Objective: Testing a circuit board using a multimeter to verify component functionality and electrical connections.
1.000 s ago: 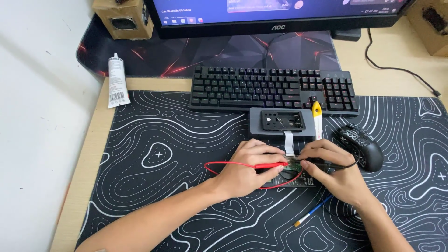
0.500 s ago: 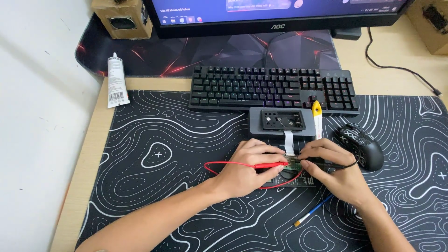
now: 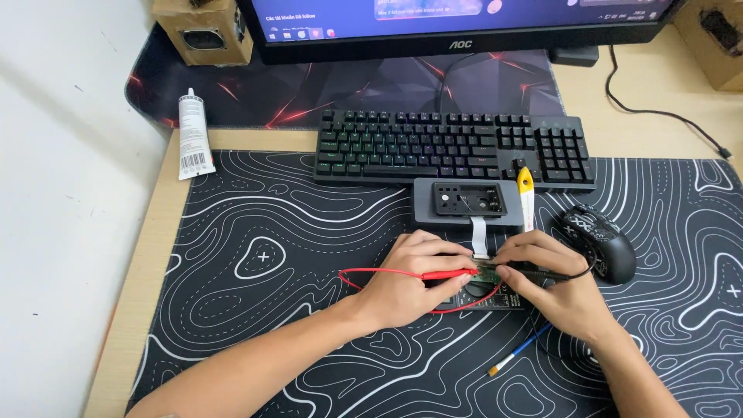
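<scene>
Fingers (image 3: 433,272) of the left hand (image 3: 410,279) are still pinching a red probe (image 3: 449,274); the right hand (image 3: 553,286) is clamping a black probe (image 3: 542,272). Both tips are staying on the small circuit board (image 3: 495,285), lower centre of frame, unchanged from a second ago. Above it are lying a grey case (image 3: 464,203), keyboard (image 3: 453,147) and, rightward, a mouse (image 3: 596,240) on the desk (image 3: 255,255).

Computer desk (home or office): monitor (image 3: 464,19); keyboard (image 3: 453,147); mouse (image 3: 596,240); patterned mat (image 3: 255,232).

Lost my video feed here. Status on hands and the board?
Left hand holds red probe on circuit board. Right hand holds black probe there too. Mouse close beside right hand, brush under the wrist.
</scene>
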